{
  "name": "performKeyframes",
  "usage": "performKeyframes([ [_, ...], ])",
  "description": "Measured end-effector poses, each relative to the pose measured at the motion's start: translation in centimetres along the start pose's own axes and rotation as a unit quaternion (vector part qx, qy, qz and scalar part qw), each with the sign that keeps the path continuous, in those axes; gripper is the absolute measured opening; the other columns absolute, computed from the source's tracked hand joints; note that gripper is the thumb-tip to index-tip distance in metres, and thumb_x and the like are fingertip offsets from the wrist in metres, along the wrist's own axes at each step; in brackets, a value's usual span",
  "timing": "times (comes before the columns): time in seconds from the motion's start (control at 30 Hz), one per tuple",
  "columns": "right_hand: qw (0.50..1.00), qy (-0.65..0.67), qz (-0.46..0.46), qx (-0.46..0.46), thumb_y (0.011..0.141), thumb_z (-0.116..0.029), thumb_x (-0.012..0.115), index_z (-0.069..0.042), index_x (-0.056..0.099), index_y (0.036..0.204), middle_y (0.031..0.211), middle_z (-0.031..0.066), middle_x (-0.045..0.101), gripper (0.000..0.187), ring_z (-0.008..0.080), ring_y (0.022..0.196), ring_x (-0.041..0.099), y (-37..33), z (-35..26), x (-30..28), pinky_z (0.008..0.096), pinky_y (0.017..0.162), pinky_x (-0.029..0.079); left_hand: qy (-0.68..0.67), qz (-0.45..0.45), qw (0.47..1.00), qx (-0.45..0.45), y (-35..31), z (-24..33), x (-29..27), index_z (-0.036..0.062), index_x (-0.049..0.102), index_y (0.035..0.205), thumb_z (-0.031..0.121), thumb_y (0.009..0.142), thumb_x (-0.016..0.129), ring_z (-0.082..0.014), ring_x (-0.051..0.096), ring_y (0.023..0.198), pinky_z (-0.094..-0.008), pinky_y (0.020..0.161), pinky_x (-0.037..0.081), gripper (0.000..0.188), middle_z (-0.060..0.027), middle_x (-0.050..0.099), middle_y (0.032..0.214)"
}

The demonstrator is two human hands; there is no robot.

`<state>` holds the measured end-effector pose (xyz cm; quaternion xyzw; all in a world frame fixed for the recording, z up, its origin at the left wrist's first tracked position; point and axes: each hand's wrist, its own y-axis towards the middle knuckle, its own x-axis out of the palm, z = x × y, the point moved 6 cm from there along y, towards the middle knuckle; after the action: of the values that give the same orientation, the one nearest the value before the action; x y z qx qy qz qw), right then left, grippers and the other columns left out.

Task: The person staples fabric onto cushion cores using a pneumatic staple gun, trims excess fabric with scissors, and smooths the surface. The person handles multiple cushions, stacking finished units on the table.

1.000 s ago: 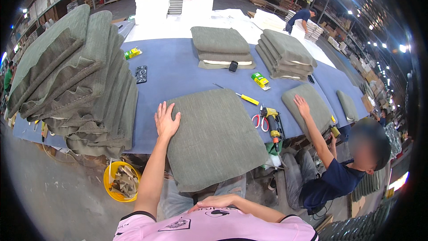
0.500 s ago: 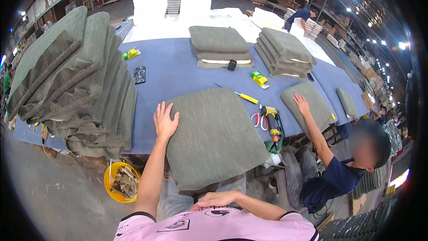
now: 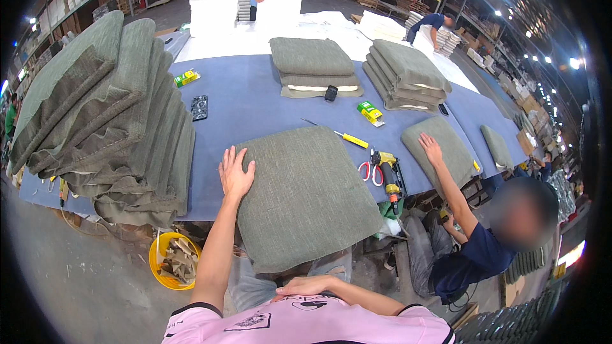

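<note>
A grey-green upholstered seat cushion lies in front of me, its near part jutting past the table edge over my lap. My left hand rests on its left edge with the fingers spread, gripping nothing. Against my pink shirt, just below the cushion's near edge, my right hand lies flat and holds nothing visible. Right of the cushion are red-handled scissors and a yellow-and-black staple gun. A screwdriver with a yellow handle lies by the cushion's far right corner.
A tall pile of grey-green covers stands at left, above a yellow bucket of scraps. Cushion stacks, small boxes and a phone lie on the blue table. A co-worker's hand rests on another cushion at right.
My hands and the cushion stay almost still. The co-worker at right has a second hand showing low, near a yellow item. The person in light blue across the table has shifted their hands.
</note>
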<state>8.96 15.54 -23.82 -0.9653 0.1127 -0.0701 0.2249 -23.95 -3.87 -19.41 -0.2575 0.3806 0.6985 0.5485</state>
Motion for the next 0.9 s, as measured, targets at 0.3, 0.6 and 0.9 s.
performKeyframes([
  [0.3,0.998,0.008,-0.008,-0.066,0.122,-0.055,0.039,0.005,0.065,0.152,0.149,0.0177,0.072,0.072,0.0278,0.136,0.065,-0.9,-2.5,0.1,0.0381,0.120,0.047,-0.013,0.007,1.000,0.002,-0.2,-0.3,0.1,0.0220,0.061,0.159,0.043,0.106,0.066,-0.0323,0.027,0.170,-0.0599,0.137,0.022,0.057,-0.0127,0.039,0.181],
  [0.6,0.996,0.050,-0.027,-0.070,0.122,-0.061,0.032,0.006,0.066,0.150,0.149,0.0155,0.073,0.080,0.0251,0.133,0.067,-1.8,-4.2,1.0,0.0370,0.118,0.048,-0.020,0.008,1.000,-0.003,-0.1,-0.3,0.0,0.0219,0.062,0.159,0.042,0.106,0.066,-0.0320,0.027,0.171,-0.0595,0.137,0.021,0.057,-0.0124,0.040,0.181],
  [0.9,0.985,0.118,-0.004,-0.128,0.121,-0.059,0.036,0.002,0.054,0.164,0.165,0.0175,0.060,0.077,0.0290,0.154,0.053,-1.3,-4.7,0.4,0.0391,0.130,0.036,-0.022,0.011,1.000,0.003,-0.1,-0.4,0.1,0.0221,0.062,0.159,0.040,0.106,0.066,-0.0324,0.028,0.170,-0.0600,0.137,0.022,0.056,-0.0130,0.040,0.180],
])
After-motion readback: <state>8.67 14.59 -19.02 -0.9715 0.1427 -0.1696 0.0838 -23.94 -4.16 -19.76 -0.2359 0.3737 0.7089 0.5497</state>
